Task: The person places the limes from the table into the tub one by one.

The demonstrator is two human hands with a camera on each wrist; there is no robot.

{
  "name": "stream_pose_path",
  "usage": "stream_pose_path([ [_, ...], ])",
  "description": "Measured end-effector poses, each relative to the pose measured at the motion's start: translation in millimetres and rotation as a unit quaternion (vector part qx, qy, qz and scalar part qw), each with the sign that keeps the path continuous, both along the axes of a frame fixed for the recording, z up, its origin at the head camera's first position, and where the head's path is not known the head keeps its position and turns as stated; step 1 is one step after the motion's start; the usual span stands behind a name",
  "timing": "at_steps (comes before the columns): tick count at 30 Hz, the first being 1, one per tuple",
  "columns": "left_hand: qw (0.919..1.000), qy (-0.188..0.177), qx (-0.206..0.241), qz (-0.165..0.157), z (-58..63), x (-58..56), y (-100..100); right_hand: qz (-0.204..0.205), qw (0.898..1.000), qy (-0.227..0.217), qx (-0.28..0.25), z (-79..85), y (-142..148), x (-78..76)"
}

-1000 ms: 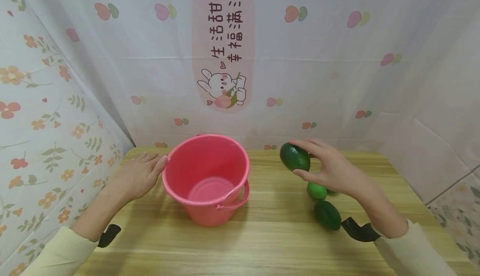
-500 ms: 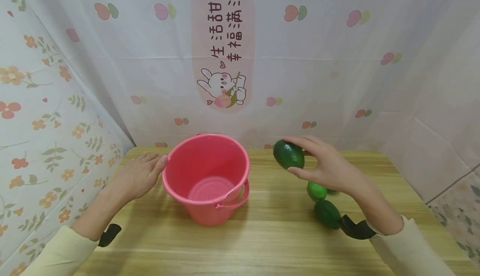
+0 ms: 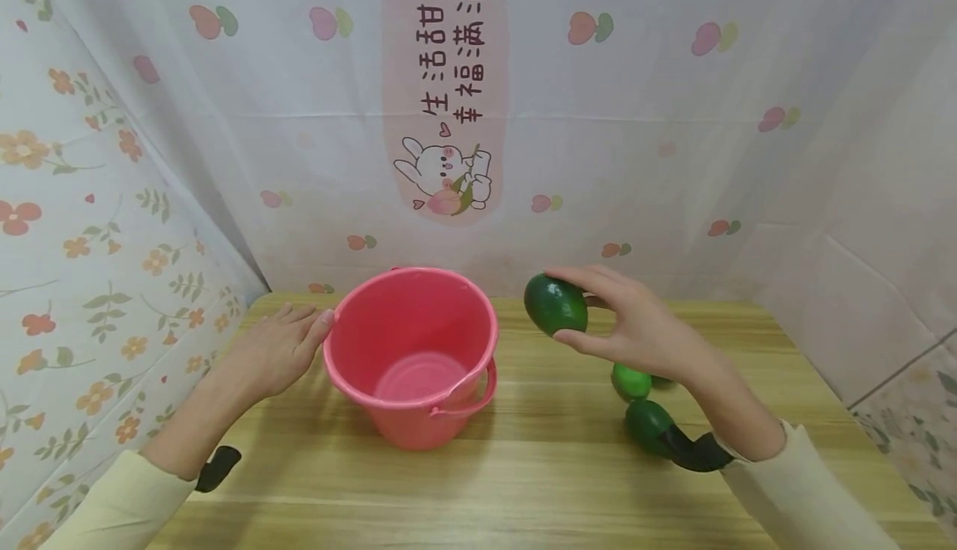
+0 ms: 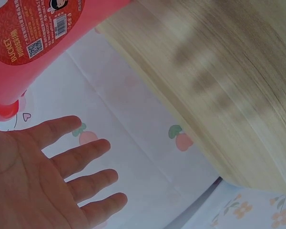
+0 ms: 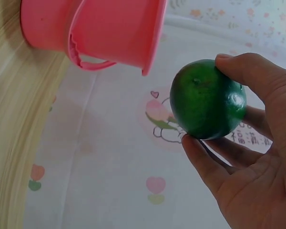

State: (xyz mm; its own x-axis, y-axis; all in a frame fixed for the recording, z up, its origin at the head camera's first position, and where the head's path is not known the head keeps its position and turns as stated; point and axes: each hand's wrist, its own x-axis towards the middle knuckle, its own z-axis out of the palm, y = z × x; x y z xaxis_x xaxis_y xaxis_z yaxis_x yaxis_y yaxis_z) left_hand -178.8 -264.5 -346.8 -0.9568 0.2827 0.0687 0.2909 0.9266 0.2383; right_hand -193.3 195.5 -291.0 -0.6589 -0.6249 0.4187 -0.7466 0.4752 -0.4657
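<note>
My right hand (image 3: 635,321) holds a glossy dark green avocado (image 3: 556,304) between thumb and fingers, raised over the table to the right of the pink bucket (image 3: 422,425). In the right wrist view the avocado (image 5: 207,99) shows its rounded end, thumb above and fingers below. My left hand (image 3: 272,351) has its fingers spread, its thumb at the bucket's left rim. The left wrist view shows that hand's palm (image 4: 28,176) with straight fingers. Inside the upright bucket only its bare bottom shows.
A bright green lime-like fruit (image 3: 631,381) and a second avocado (image 3: 647,424) lie on the wooden table (image 3: 553,483) below my right forearm. Another dark fruit (image 3: 663,382) is mostly hidden there. The bucket's handle (image 3: 478,400) hangs down its right side. A printed curtain (image 3: 658,101) stands behind.
My right hand has moved left with the avocado, closer to the bucket and slightly higher. The left hand and the bucket stay where they were.
</note>
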Motion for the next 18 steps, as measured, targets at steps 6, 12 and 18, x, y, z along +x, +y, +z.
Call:
stream_pose_path([
  [6, 0.9999, 0.007, 0.004, -0.009, -0.2, -1.2, 0.0, 0.014, 1.0, -0.004, -0.011, 1.7, -8.5, -2.4],
  [12, 0.9999, 0.007, 0.004, -0.01, -0.9, -1.8, 0.8, 0.025, 1.0, -0.008, -0.017, 2.7, -15.9, -3.6],
  [18, 0.9999, 0.006, 0.003, -0.009, -1.1, -0.7, 0.3, 0.03, 0.999, -0.012, -0.018, 4.7, -25.8, -3.4],
])
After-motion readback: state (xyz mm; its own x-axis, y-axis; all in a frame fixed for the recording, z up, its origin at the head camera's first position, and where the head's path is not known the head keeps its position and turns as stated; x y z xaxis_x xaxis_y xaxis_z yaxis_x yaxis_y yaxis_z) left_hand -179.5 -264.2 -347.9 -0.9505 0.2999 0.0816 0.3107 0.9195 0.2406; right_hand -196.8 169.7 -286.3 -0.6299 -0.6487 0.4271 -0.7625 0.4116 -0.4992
